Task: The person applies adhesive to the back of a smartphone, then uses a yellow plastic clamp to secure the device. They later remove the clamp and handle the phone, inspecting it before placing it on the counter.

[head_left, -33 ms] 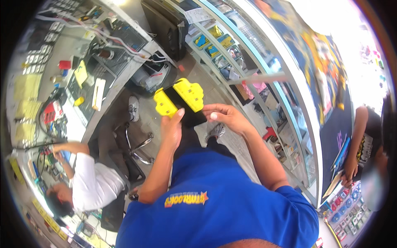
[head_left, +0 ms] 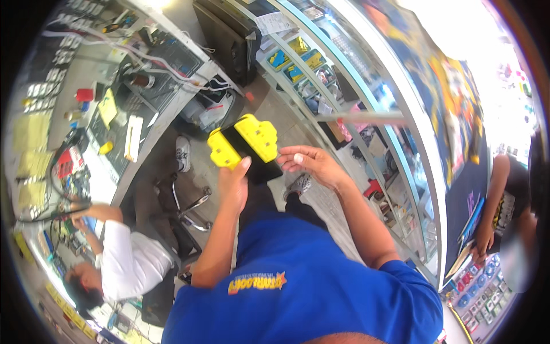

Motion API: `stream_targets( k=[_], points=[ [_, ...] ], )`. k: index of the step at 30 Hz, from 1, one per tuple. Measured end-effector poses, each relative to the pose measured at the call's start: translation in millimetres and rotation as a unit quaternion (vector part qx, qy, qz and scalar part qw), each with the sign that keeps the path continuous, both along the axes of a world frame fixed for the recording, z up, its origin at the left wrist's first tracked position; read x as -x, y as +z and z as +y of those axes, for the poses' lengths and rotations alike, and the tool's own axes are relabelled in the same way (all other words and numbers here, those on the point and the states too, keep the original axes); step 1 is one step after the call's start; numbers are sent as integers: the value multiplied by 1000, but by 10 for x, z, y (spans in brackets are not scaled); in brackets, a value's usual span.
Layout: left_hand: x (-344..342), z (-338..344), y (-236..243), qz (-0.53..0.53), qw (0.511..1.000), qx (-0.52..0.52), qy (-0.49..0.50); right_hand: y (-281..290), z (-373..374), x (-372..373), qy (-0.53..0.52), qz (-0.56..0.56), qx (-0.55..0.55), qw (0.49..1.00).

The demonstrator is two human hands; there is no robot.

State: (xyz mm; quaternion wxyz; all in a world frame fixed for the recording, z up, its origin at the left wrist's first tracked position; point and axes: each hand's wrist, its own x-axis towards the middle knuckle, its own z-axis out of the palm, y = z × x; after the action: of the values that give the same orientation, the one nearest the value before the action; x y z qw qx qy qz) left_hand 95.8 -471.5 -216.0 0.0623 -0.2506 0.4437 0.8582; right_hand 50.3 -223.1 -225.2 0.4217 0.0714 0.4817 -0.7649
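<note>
My left hand is closed on the lower left of a dark phone-like slab, its thumb resting on top. Two bright yellow plastic pieces with rounded lobes, like the jaws of a clamp, lie along the slab: the larger yellow piece on the right side, the smaller yellow piece on the left. To the right hovers my right hand, fingers stretched toward the slab's edge and slightly curled, with a small gap from it. Nothing plainly shows in those fingers.
A cluttered workbench with tools and cables runs along the left, where a person in a white shirt sits. A glass display case curves along the right. Beyond it stands another person. A chair base is on the floor.
The slab with the yellow pieces has shifted slightly left and down with my left hand. My right fingertips have come a little away from its edge.
</note>
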Motion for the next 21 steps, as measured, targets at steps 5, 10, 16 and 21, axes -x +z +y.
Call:
stream_targets(
  k=[5,10,16,21],
  points=[
    [487,-727,-628,-32,995,84,-36,-2020,-419,1085,-205,-147,-99,962],
    [826,-972,-1028,-146,971,175,-76,-4108,-527,2766,-310,-38,-267,912],
    [615,-1118,-1265,-215,966,118,-78,-4977,-758,4072,-144,174,-690,688],
    [636,-1204,-1282,-210,967,101,-104,-4982,-733,4233,-263,149,-643,704]
  ],
)
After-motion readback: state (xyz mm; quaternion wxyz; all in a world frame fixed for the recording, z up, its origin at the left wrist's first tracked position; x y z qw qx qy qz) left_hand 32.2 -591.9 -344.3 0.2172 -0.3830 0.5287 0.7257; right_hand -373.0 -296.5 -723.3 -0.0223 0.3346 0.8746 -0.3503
